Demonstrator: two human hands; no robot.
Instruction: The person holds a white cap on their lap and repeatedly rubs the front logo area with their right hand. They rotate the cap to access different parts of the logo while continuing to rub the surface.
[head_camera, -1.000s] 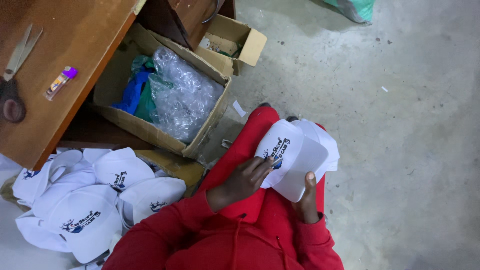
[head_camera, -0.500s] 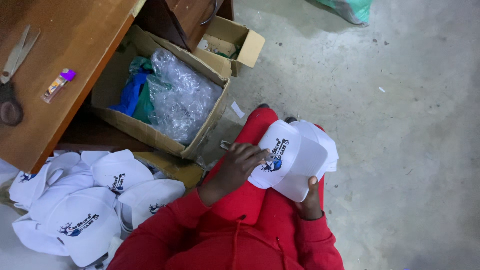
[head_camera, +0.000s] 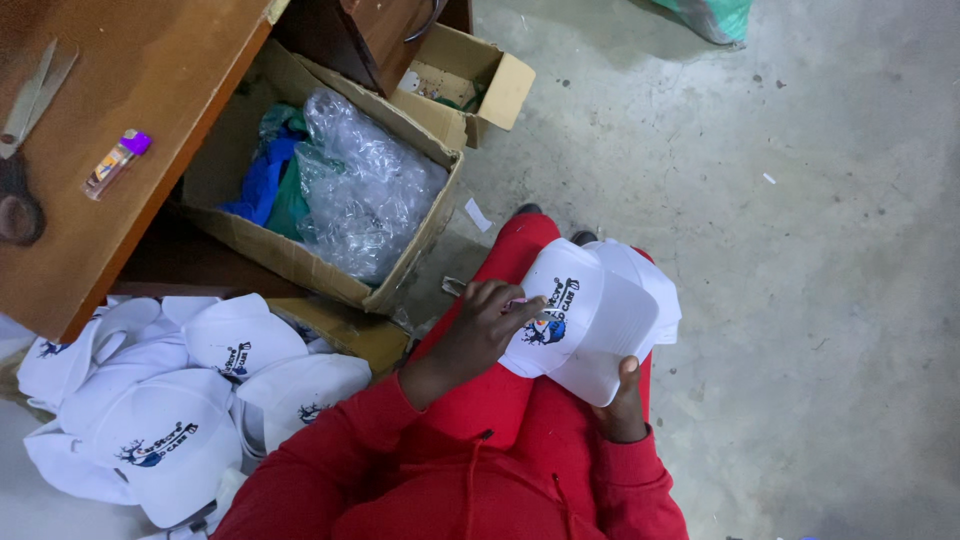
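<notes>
We have a white cap resting on our lap, over the red trousers, with its printed front panel turned up toward us. Our left hand lies on that panel, fingers stretched forward and close together, the tips pressing on the dark blue emblem. Our right hand holds the cap from beneath at the brim end, thumb up over the edge; the other fingers are hidden under the fabric, so we cannot tell how they sit.

The cap looks light and soft in the crown (it would dent easily under a fingertip), while the brim seems stiffer, so the brim edge is the surer place to grip.

To our left a pile of white caps lies on the floor, beside a cardboard box of crumpled clear plastic.
</notes>
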